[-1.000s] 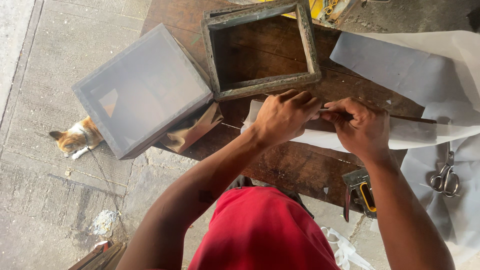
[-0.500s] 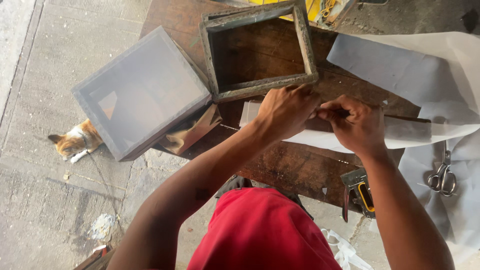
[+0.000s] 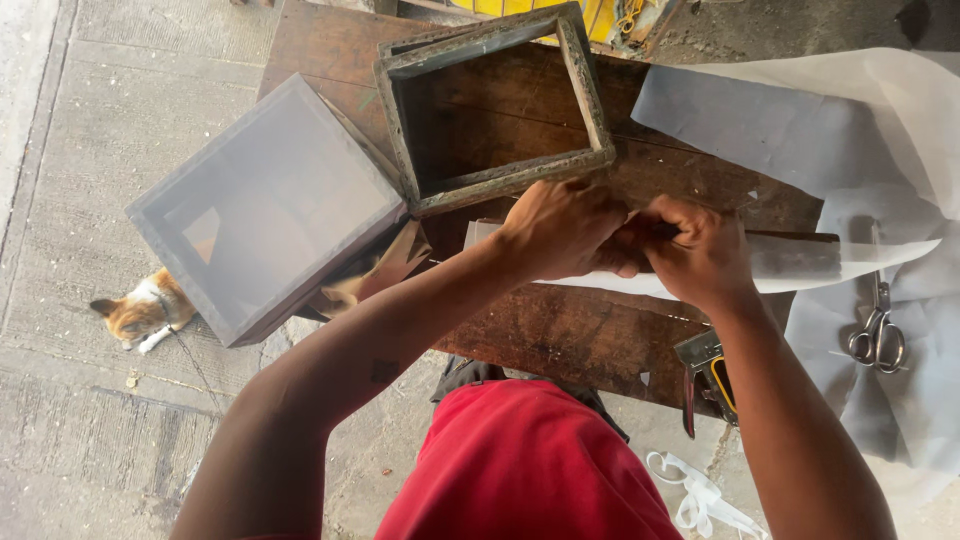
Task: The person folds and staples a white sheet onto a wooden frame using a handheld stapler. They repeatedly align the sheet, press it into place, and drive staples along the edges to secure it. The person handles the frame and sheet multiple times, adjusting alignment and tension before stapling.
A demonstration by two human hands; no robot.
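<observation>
Both my hands work together at the middle of a dark wooden table (image 3: 560, 335). My left hand (image 3: 560, 228) and my right hand (image 3: 700, 250) press close, gripping a long dark wooden strip (image 3: 795, 252) wrapped in white mesh fabric (image 3: 770, 125). The strip runs rightward from my right hand, with fabric folded around it. Just beyond my hands lies an empty wooden frame (image 3: 495, 105), tilted on the table. What my fingers pinch between them is hidden.
A mesh-covered screen frame (image 3: 265, 205) overhangs the table's left edge. Scissors (image 3: 878, 325) lie on the fabric at right. A staple gun (image 3: 708, 375) sits at the table's near edge. A cat (image 3: 145, 310) lies on the concrete floor at left.
My hands have drawn closer together over the strip; the view has shifted slightly, and nothing else on the table has moved.
</observation>
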